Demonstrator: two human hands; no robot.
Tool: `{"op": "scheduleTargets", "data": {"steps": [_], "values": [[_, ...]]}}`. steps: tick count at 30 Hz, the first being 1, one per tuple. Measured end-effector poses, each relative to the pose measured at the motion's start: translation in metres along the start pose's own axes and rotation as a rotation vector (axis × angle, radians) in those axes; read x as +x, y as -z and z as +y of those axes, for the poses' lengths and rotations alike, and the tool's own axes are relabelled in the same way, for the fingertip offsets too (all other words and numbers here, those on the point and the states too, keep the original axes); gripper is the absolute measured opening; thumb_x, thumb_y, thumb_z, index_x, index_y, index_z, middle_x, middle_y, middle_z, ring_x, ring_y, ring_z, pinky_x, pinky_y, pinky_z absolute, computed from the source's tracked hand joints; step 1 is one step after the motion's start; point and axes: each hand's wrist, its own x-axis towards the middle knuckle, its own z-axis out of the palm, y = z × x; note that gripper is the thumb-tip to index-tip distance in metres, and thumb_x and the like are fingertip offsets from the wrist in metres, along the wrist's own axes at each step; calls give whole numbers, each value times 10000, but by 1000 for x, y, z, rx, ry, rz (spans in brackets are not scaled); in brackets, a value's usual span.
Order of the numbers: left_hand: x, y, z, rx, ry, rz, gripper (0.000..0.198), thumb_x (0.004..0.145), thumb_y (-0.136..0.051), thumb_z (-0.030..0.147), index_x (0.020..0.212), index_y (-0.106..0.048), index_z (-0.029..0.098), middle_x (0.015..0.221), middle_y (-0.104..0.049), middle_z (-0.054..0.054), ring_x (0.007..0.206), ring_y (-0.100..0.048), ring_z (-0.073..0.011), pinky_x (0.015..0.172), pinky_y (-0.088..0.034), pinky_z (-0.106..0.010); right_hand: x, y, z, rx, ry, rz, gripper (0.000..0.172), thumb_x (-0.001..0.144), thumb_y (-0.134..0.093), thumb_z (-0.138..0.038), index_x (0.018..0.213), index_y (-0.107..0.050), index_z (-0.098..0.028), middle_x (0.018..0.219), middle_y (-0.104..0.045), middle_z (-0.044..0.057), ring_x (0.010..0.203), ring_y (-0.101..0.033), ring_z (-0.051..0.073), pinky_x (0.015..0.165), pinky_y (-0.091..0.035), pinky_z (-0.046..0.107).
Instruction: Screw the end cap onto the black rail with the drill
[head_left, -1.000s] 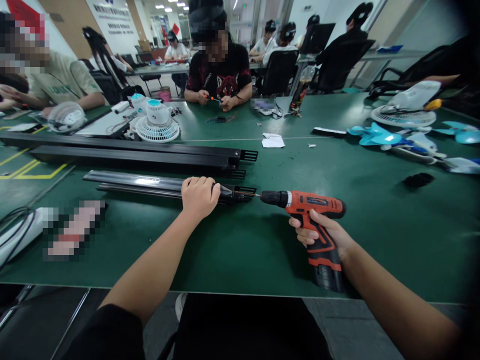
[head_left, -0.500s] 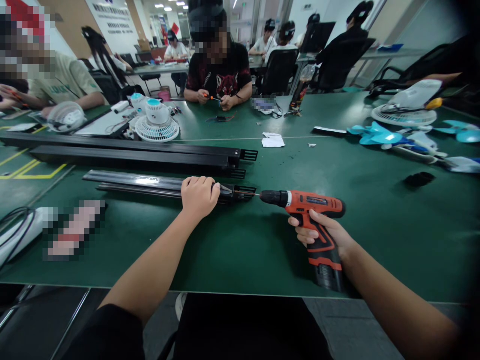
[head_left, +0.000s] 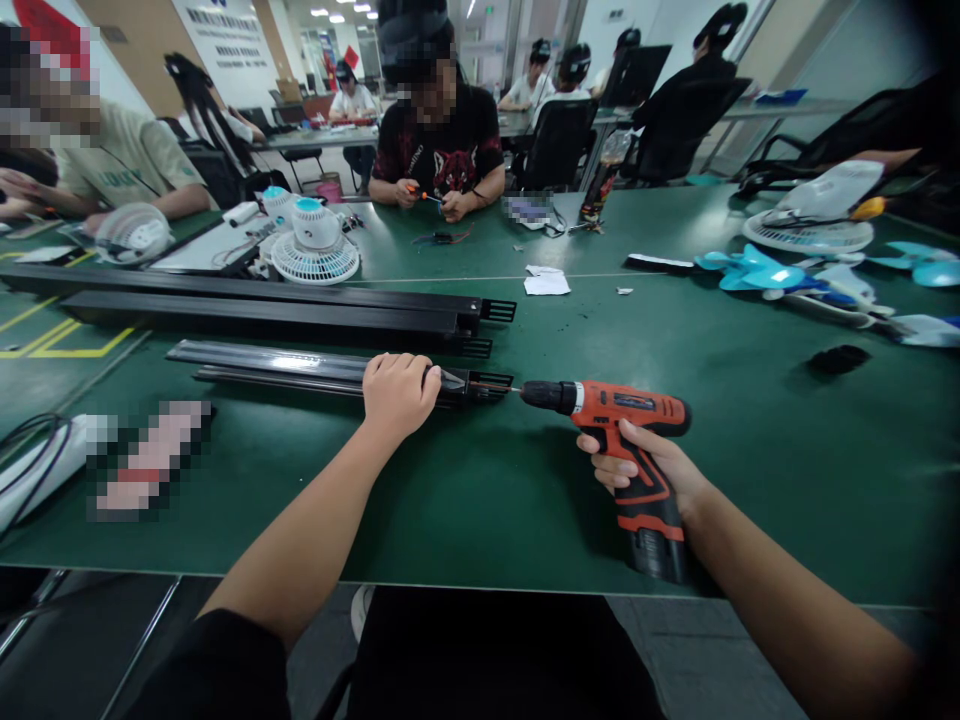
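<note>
My left hand [head_left: 401, 395] is wrapped over a long black rail [head_left: 277, 362] that lies on the green table, close to its slotted right end [head_left: 489, 387]. An orange and black cordless drill [head_left: 626, 402] is in my right hand [head_left: 660, 460], its handle inside my curled fingers and its battery downward. The drill's chuck [head_left: 547, 395] points left. A thin bit reaches from it into the slotted end of the rail; where its tip sits inside is hidden.
Behind lie more black rails [head_left: 262, 313]. White fan parts [head_left: 311, 250] stand back left, blue fan blades [head_left: 757, 268] at right. Paper scraps [head_left: 547, 280] lie mid-table. A white object with a black cable [head_left: 45, 470] is at left. Across the table a person [head_left: 439, 140] holds a screwdriver.
</note>
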Motion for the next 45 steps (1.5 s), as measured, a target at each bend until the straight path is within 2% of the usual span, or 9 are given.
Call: {"op": "scheduleTargets", "data": {"steps": [5, 9, 12, 15, 19, 23, 30, 37, 45], "values": [[-1, 0, -2, -38, -1, 18, 424, 1042, -389, 413, 1103, -752, 203, 1115, -774, -102, 1099, -682, -312, 1084, -421, -491, 0, -1, 0, -2, 1, 13, 312, 875, -772, -451, 959, -658, -174, 693, -535, -11, 513, -313, 83, 479, -453, 200], [-1, 2, -4, -67, -9, 56, 428, 1049, -373, 384, 1088, -736, 161, 1178, -741, -138, 1271, -608, -324, 1092, -437, -450, 0, -1, 1, 9, -4, 7, 327, 859, -796, -450, 957, -671, -164, 684, -529, -15, 513, -304, 79, 479, -445, 194], [-1, 4, -5, -56, -26, 29, 441, 1059, -334, 347, 1043, -736, 168, 1111, -748, -135, 1218, -633, -309, 1081, -448, -437, 0, -1, 1, -4, 7, 14, 315, 873, -777, -453, 956, -669, -169, 683, -526, -15, 512, -305, 84, 482, -452, 204], [-3, 5, -3, -17, -8, 13, 429, 1062, -344, 355, 1014, -740, 198, 1047, -762, -111, 1105, -675, -297, 1106, -418, -474, 0, 0, 1, -28, 23, 14, 314, 889, -758, -465, 956, -655, -175, 704, -536, -8, 512, -311, 86, 489, -460, 211], [-7, 6, 0, -2, 43, 48, 434, 1071, -332, 341, 1023, -753, 250, 1112, -785, -79, 1246, -636, -319, 1163, -324, -563, 0, 0, 1, -42, 23, 4, 324, 892, -752, -484, 935, -652, -179, 693, -515, -13, 506, -286, 84, 481, -457, 210], [-10, 6, -1, -31, 55, 46, 431, 1071, -338, 341, 1117, -760, 270, 1210, -773, -74, 1314, -604, -330, 1165, -306, -597, 1, -1, 1, -29, 13, 13, 330, 881, -757, -497, 931, -665, -184, 639, -461, -33, 500, -274, 94, 463, -452, 216], [-13, 7, -4, -25, 44, -21, 438, 1039, -357, 311, 1301, -699, 232, 1378, -700, -93, 1420, -522, -324, 1219, -252, -596, 0, -4, 0, -15, -7, 8, 330, 866, -775, -484, 938, -676, -177, 617, -430, -44, 509, -277, 93, 469, -449, 200], [-13, 9, -4, 7, 19, -41, 437, 1046, -337, 317, 1299, -683, 233, 1361, -702, -95, 1408, -521, -318, 1212, -260, -590, 0, -3, 0, -7, -39, 22, 360, 849, -788, -504, 920, -682, -167, 584, -376, -57, 506, -268, 92, 462, -435, 194], [-11, 9, -5, 52, -1, -39, 432, 1050, -322, 333, 1194, -716, 226, 1204, -737, -107, 1183, -628, -310, 1192, -287, -565, 0, -5, 1, -5, 19, 3, 325, 870, -792, -466, 932, -678, -169, 685, -494, -26, 519, -280, 77, 501, -468, 181]]}}
